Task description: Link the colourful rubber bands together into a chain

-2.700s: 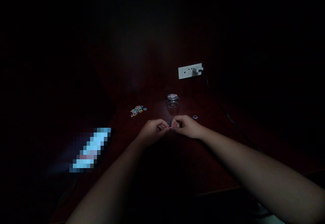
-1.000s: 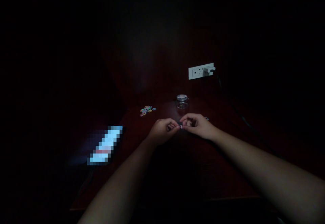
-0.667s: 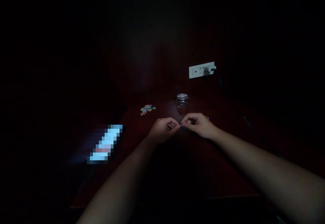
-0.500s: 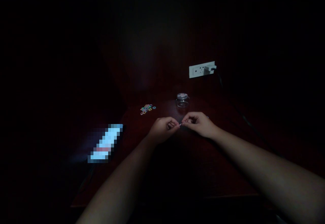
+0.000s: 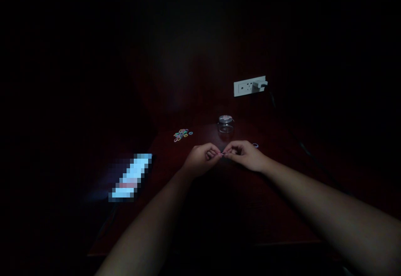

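Note:
My left hand (image 5: 202,159) and my right hand (image 5: 245,156) meet over the table, fingertips almost together. Between them both pinch a small pinkish hair tie (image 5: 222,153), of which only a short stretch shows. Behind my right hand lies a light purple hair tie (image 5: 256,145). A pile of small coloured hair ties (image 5: 181,135) rests farther back on the left. Beyond my fingers stands a clear lidded jar (image 5: 226,126); what is inside, if anything, is hard to make out.
A lit, pixelated screen (image 5: 131,178) lies at the table's left side. On the back wall is a white socket plate (image 5: 246,87) with a plug in it and a dark cable running down the right. The dark red table (image 5: 194,209) fades into shadow.
My right hand has dropped slightly, and more of the pinkish hair tie shows between my fingertips. The purple hair tie behind it has come into fuller view.

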Demonstrator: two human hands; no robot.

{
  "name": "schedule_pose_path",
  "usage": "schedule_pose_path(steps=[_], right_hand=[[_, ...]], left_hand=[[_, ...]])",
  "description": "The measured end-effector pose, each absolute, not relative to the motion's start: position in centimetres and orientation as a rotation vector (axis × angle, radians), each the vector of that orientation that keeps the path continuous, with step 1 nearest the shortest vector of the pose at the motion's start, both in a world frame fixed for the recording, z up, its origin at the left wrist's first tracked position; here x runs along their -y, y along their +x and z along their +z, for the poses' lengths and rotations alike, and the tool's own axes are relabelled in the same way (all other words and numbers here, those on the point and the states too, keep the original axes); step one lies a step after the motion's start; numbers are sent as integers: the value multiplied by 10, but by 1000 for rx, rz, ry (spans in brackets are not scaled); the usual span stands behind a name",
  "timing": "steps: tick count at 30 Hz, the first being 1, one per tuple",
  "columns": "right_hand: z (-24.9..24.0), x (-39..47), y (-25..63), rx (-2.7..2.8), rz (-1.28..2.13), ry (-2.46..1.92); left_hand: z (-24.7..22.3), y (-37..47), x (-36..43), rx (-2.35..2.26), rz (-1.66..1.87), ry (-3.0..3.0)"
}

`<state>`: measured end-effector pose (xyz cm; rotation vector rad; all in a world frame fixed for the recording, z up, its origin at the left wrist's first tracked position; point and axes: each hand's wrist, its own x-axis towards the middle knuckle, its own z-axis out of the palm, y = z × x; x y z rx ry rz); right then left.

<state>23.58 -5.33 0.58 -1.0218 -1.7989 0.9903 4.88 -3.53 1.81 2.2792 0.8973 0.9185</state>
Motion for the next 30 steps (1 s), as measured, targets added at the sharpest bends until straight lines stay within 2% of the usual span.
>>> schedule_pose_path(steps=[10, 17, 30], right_hand=[[2, 50, 237, 1762, 919, -1015], [1, 53, 234, 1727, 1184, -943], [3, 55, 234, 1710, 1237, -906]], left_hand=[[16, 50, 38, -855, 879, 2267], [18, 50, 38, -866, 905, 2217], [17, 52, 37, -839, 863, 2201]])
